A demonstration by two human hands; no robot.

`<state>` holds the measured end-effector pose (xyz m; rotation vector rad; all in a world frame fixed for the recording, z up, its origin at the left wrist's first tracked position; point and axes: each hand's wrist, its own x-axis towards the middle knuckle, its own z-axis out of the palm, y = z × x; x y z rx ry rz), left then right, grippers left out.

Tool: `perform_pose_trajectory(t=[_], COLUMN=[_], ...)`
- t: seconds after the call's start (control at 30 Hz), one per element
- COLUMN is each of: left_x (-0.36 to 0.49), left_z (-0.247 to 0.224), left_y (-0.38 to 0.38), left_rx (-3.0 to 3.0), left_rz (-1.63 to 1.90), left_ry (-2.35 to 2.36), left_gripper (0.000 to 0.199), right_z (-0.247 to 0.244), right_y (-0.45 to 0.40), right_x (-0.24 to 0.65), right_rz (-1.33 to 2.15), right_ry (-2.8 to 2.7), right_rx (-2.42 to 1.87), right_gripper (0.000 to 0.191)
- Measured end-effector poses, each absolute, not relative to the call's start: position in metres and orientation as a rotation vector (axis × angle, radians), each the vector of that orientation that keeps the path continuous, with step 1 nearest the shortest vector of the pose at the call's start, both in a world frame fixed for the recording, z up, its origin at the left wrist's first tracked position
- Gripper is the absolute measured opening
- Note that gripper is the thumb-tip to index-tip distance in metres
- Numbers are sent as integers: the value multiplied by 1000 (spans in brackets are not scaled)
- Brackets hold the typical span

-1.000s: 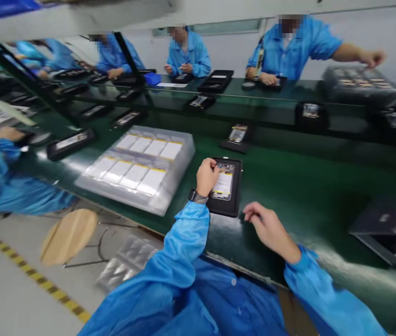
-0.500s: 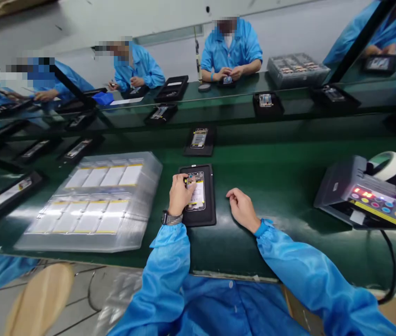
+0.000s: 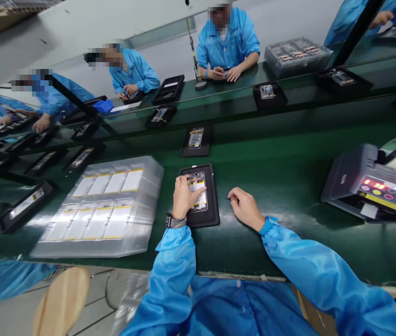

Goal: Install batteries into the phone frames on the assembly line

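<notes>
Meanwhile, left hand (image 3: 184, 197) gripping phone frame (image 3: 198, 198) in black tray (image 3: 209, 219), right hand (image 3: 245, 207) open beside it

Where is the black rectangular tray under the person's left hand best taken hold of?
The black rectangular tray is probably best gripped by its bare right long edge, coming from the right. That edge lies free on the green bench mat, beside the right hand, while the left hand covers the tray's left side and part of the phone frame.

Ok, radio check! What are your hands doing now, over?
Left hand on a phone in a black tray. Right hand empty, just off the tray, over the green bench. Plastic pack beside the tray, not in the way.
</notes>
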<state>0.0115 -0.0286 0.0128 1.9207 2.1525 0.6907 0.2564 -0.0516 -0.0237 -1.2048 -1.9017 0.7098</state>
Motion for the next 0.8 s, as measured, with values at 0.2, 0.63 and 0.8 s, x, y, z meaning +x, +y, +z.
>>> perform_pose_trajectory(t=[0.2,0.63,0.8], left_x=[14,15,16], left_z=[12,6,6], left_y=[-29,-29,-29], left_rx=[1950,2016,2023], left_rz=[696,729,703], left_ry=[2153,2143,2153], left_gripper=[65,63,60], right_z=[-23,-25,-26], right_y=[-51,-51,-51], right_x=[256,256,256], right_rz=[708,698,703], right_ry=[-1906,-1909,-1920], right_rx=[-1187,-1161,-1160], right_gripper=[19,19,20])
